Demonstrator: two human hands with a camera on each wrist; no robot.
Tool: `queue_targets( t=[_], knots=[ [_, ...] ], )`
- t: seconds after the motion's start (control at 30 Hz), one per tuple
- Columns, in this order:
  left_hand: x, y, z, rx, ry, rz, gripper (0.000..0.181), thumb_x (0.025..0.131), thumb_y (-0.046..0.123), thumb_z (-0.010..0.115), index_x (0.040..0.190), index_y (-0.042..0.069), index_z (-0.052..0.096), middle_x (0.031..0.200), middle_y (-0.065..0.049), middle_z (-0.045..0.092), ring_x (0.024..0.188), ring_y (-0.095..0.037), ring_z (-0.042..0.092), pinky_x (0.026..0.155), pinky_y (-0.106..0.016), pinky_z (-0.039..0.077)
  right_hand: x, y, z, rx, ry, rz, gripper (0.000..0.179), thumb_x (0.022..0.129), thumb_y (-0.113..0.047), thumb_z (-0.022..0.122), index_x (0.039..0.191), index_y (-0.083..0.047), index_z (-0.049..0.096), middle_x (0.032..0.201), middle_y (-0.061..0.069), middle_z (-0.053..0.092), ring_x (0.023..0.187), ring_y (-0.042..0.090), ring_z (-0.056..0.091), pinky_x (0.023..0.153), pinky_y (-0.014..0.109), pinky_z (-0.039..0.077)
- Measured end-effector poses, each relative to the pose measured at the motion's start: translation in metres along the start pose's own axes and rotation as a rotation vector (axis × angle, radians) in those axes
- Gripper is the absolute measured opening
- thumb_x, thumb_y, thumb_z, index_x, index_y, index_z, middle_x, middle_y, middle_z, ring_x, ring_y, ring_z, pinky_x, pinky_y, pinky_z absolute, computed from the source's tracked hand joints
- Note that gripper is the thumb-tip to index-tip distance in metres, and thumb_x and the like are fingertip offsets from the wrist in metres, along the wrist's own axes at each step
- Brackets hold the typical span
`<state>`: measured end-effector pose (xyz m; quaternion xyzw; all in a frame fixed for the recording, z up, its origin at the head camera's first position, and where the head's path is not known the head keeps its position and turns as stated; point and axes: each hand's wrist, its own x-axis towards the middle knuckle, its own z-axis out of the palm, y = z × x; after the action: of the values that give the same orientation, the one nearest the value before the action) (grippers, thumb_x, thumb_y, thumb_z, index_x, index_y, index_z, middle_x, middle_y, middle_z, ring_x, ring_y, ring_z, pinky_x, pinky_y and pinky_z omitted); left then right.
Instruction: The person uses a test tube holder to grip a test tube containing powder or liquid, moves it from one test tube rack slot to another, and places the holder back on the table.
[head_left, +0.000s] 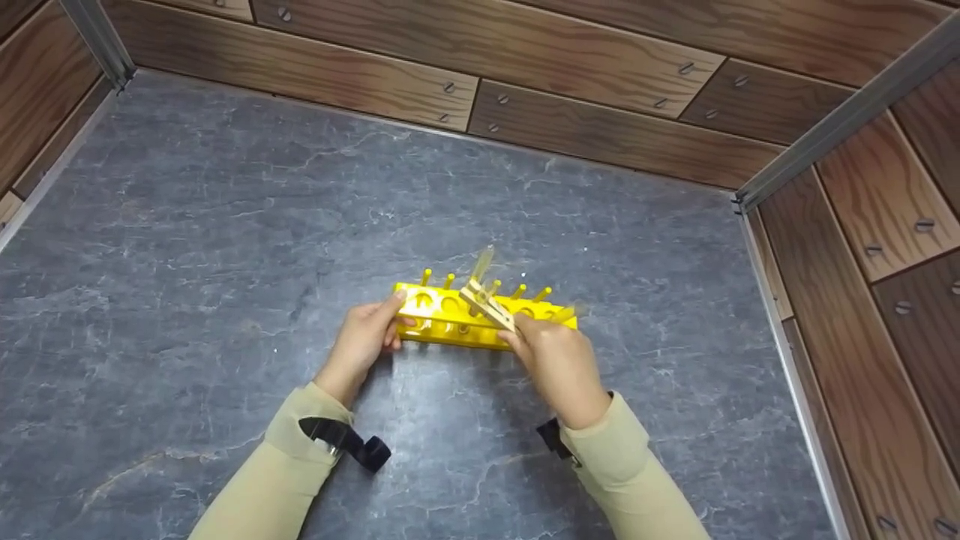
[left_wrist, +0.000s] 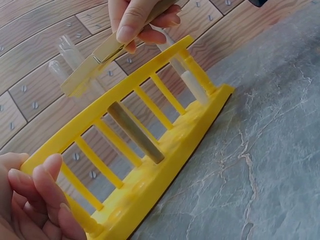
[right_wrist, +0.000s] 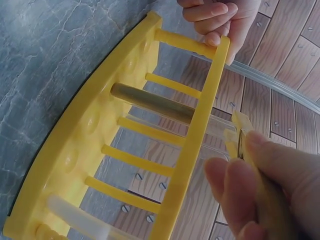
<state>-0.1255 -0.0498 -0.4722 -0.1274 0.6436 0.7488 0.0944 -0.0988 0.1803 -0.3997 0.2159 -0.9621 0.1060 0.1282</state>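
A yellow test tube rack [head_left: 435, 324] stands on the grey surface, with holes along its top and a row of pegs behind. At its left end my left hand [head_left: 365, 337] grips the top bar between thumb and fingers. My right hand [head_left: 559, 360] holds a wooden test tube clamp [head_left: 491, 309] slantwise over the rack's middle. The clamp's jaws are at the upper part of a glass test tube [right_wrist: 150, 102] with olive-brown contents, which stands in a middle hole. Behind it a clear tube [head_left: 484, 262] rises at the peg row, rounded end up.
Another tube [left_wrist: 194, 86] with white contents stands in the rack's right end. Wood-patterned panels [head_left: 600, 124] wall the grey surface [head_left: 225, 225] at the back and both sides. Black straps [head_left: 334, 435] sit on the wrists over the sleeves.
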Motion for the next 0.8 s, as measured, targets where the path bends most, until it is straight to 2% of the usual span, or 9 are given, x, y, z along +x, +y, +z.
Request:
queue_targets(
  t=[0.43, 0.67, 0.8],
  knots=[
    [0.0016, 0.0009, 0.0001, 0.056, 0.0, 0.011, 0.043, 0.095, 0.033, 0.054, 0.071, -0.002, 0.063, 0.044, 0.002, 0.039, 0.044, -0.011, 0.045, 0.049, -0.022, 0.039, 0.0012, 0.0008, -0.0052, -0.016, 0.018, -0.016, 0.027, 0.086, -0.03, 0.066, 0.07, -0.012, 0.054, 0.054, -0.005, 0.041, 0.043, 0.01, 0.034, 0.038, 0.024, 0.032],
    [0.0026, -0.0005, -0.0003, 0.022, 0.006, -0.008, 0.04, 0.094, 0.029, 0.055, 0.073, -0.002, 0.066, 0.042, 0.002, 0.037, 0.044, -0.011, 0.045, 0.049, -0.022, 0.042, -0.0005, 0.0019, -0.0077, -0.032, 0.028, -0.025, 0.027, 0.084, -0.028, 0.068, 0.071, -0.01, 0.053, 0.054, -0.004, 0.04, 0.042, 0.01, 0.032, 0.037, 0.025, 0.03],
    [0.0018, -0.0011, -0.0012, 0.044, 0.009, -0.002, 0.041, 0.094, 0.03, 0.056, 0.071, -0.002, 0.065, 0.043, 0.002, 0.038, 0.044, -0.011, 0.046, 0.05, -0.022, 0.041, -0.0007, 0.0004, -0.0079, -0.025, 0.034, -0.026, 0.027, 0.084, -0.028, 0.068, 0.071, -0.011, 0.053, 0.054, -0.004, 0.04, 0.043, 0.01, 0.032, 0.037, 0.025, 0.031]
  ],
)
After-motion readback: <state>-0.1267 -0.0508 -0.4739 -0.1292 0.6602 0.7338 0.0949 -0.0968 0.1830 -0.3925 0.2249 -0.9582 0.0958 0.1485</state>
